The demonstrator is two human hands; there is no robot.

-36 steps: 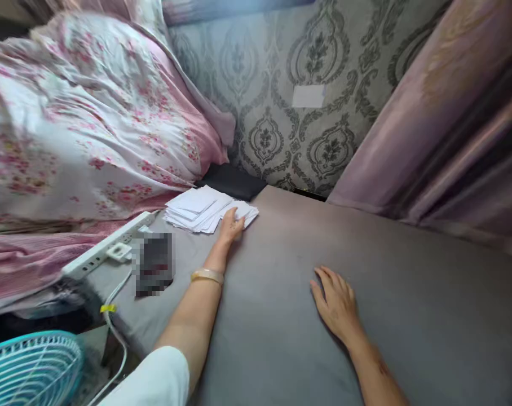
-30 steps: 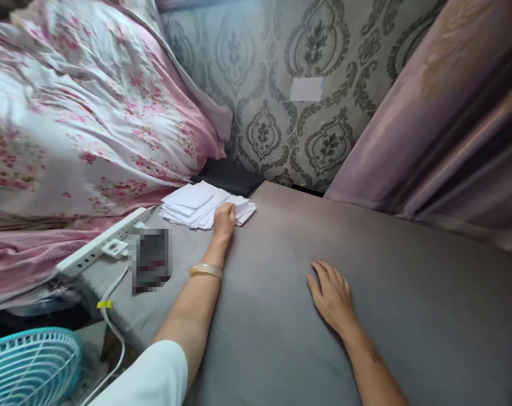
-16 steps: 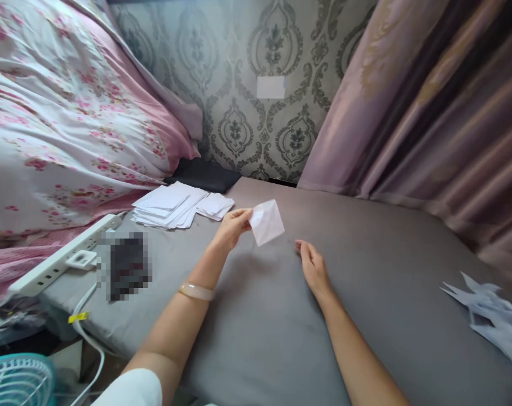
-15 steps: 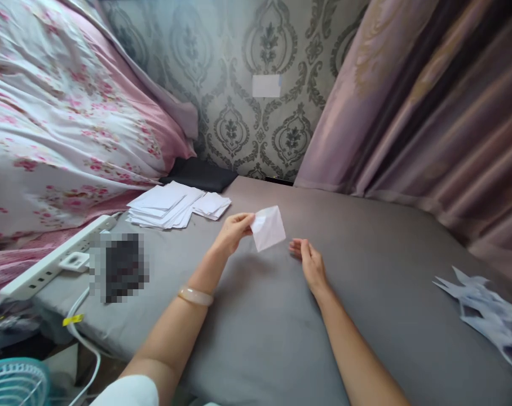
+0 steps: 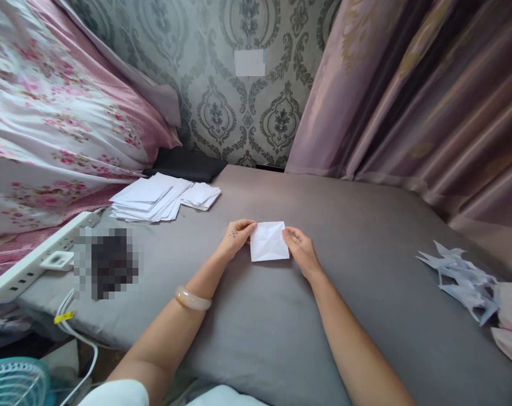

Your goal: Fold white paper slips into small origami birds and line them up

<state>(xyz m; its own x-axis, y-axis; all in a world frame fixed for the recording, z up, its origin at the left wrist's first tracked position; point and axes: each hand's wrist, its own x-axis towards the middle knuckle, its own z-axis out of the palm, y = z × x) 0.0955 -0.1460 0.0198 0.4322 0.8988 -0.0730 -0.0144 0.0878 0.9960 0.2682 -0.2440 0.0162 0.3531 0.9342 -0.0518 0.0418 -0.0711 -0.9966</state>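
A small square sheet of white paper with crease lines across it is held in front of me, just over the grey sheet. My left hand pinches its left edge near the upper corner, thumb on top. On the opposite side, my right hand grips the right edge between thumb and fingers. Both hands' other fingers are partly hidden behind or under the paper. A pale bangle sits on my left forearm.
Stacks of white paper, one larger and one smaller, lie at the back left by a black flat item. A power strip runs along the left edge. Folded paper shapes lie at right on the grey bed sheet.
My right hand, apart from the paper before, now holds its right edge. The paper has come down a little and turned square to me. The view has tilted slightly downward.
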